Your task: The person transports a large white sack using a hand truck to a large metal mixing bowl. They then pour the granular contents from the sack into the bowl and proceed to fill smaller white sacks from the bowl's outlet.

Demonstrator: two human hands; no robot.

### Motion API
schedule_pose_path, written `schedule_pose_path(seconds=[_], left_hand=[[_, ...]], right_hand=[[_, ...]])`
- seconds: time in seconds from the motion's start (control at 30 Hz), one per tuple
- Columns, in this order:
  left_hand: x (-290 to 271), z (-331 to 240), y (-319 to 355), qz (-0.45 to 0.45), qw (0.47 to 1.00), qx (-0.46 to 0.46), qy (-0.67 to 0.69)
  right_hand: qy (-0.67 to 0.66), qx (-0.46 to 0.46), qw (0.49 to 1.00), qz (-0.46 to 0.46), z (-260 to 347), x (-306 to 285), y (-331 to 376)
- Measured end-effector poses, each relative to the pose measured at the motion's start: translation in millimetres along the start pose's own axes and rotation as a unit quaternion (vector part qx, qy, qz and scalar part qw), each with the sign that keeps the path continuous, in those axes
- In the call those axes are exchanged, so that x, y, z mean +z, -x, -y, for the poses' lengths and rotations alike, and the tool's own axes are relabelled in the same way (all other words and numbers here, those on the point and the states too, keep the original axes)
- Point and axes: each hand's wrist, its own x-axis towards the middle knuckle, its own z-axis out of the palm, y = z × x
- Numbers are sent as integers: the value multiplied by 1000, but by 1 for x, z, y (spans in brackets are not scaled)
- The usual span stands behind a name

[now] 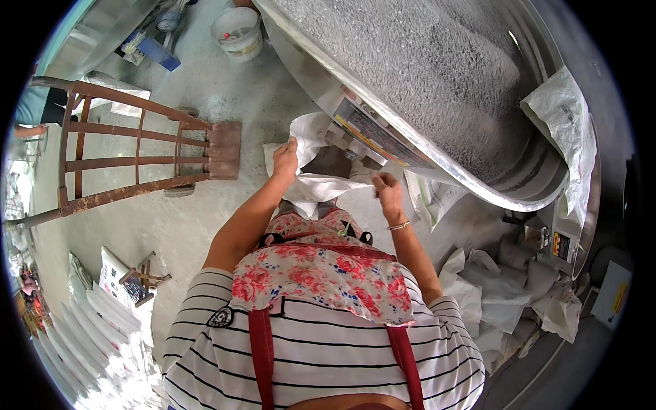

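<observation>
My left hand (285, 160) is closed on the left rim of a white sack (324, 187), with the thumb up along the cloth. My right hand (389, 195) pinches the sack's right corner, drawing its near edge out straight. Between my hands the mouth gapes, its inside dark. Just over that mouth sits a metal outlet (352, 146) on the side of a large round metal vat (304, 58). Grey granules (424, 75) fill much of the vat. What lies deep in the sack is hidden.
A rusty hand truck (137, 162) lies to the left. White sacks are heaped at lower right (488, 290) and stacked at lower left (92, 335). A small stool (141, 279) and a white bucket (238, 35) stand on the floor. Another person (31, 113) is at far left.
</observation>
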Motion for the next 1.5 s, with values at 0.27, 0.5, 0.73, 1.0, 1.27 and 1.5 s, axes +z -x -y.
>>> schedule_pose_path(seconds=[0.27, 0.5, 0.73, 1.0, 1.27, 1.5], left_hand=[[14, 7, 1, -14, 997, 78, 9], [18, -9, 6, -14, 997, 75, -24], [21, -3, 1, -32, 997, 68, -20], [11, 18, -15, -12, 989, 133, -58], [9, 19, -16, 13, 991, 116, -68], [4, 19, -12, 16, 985, 136, -104]], right_hand=[[-374, 59, 924, 53, 11, 48, -37], [-290, -31, 956, 25, 38, 43, -2], [-297, -56, 952, 41, 24, 40, 3], [-258, -31, 965, 25, 44, 41, 15], [-213, -45, 975, 33, 40, 37, 17], [-166, -49, 985, 16, 44, 37, 19]])
